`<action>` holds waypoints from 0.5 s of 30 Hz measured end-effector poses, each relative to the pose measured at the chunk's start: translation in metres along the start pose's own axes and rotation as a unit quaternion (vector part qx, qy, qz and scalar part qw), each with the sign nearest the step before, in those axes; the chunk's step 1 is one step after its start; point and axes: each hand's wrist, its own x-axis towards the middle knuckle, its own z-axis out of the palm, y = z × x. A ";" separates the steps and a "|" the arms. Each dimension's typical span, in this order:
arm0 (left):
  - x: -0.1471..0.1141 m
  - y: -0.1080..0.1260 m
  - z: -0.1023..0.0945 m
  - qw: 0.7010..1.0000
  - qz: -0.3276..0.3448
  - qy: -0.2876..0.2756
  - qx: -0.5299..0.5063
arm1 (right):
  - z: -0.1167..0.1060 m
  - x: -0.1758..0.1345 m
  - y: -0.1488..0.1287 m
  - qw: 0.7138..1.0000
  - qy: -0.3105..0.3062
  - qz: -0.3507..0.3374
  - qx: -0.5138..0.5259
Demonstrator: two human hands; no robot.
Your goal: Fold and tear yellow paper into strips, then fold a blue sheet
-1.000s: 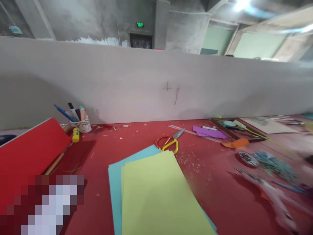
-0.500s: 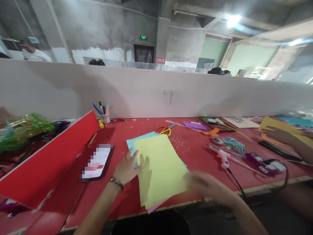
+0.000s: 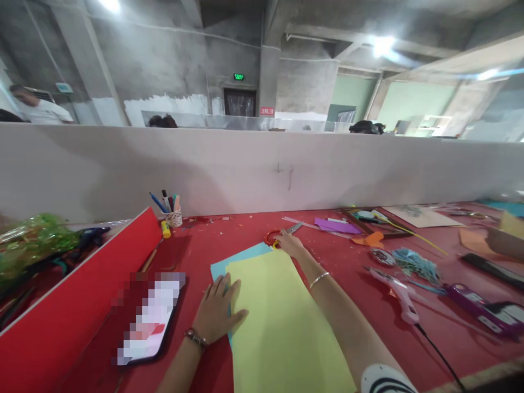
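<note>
A stack of coloured paper lies in front of me, a yellow sheet [image 3: 278, 316] on top of a light blue sheet [image 3: 241, 257]. My left hand [image 3: 219, 308] rests flat on the stack's left edge, fingers spread, thumb on the yellow sheet. Past the far edge of the paper, my right hand [image 3: 290, 243] has its fingers on the handles of a pair of scissors [image 3: 295, 227]. Those handles are red and yellow, partly covered by the hand, and the metal blades point away to the right. The scissors still lie on the red table [image 3: 229, 232].
Left: a phone [image 3: 153, 319], an upright red board [image 3: 82, 295] and a pen cup [image 3: 174, 218]. Right: a pink glue gun [image 3: 399, 295] with its cord, blue yarn [image 3: 415, 265], purple paper [image 3: 335, 226] and a purple power strip [image 3: 483, 311]. Another person's hand [image 3: 505, 240] is at far right.
My right hand has moved from the paper's lower right edge forward to the scissors. My left hand stays on the paper's left edge. The camera view has shifted slightly.
</note>
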 end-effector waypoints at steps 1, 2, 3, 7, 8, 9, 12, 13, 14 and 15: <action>0.000 -0.001 0.001 1.000 0.000 0.000 -0.003 | 0.001 0.006 0.000 1.000 -0.003 0.002 -0.002; 0.001 -0.001 0.002 1.000 0.000 0.000 -0.006 | 0.002 0.012 0.000 1.000 -0.003 0.007 -0.001; 0.001 -0.002 0.002 1.000 0.000 -0.002 -0.010 | 0.003 0.018 0.000 1.000 0.001 0.012 0.001; 0.003 -0.004 0.002 1.000 0.002 -0.021 -0.014 | 0.004 0.032 -0.006 0.998 0.037 0.036 0.023; 0.003 -0.005 0.001 1.000 0.001 -0.024 -0.013 | 0.004 0.032 -0.007 0.998 0.045 0.037 0.031; 0.003 -0.005 0.000 1.000 -0.001 -0.027 -0.011 | 0.003 0.029 -0.008 0.997 0.050 0.037 0.037; 0.001 -0.002 -0.002 0.999 -0.008 -0.031 -0.003 | 0.000 -0.001 -0.004 0.997 0.046 0.042 0.049; 0.000 0.000 -0.002 0.999 -0.011 -0.033 0.003 | -0.001 -0.017 -0.001 0.997 0.037 0.046 0.051; -0.001 0.003 -0.001 0.999 -0.015 -0.036 0.009 | -0.001 -0.035 0.002 0.997 0.022 0.050 0.052; -0.003 0.006 0.000 0.999 -0.020 -0.037 0.018 | 0.000 -0.055 0.005 0.997 0.012 0.054 0.051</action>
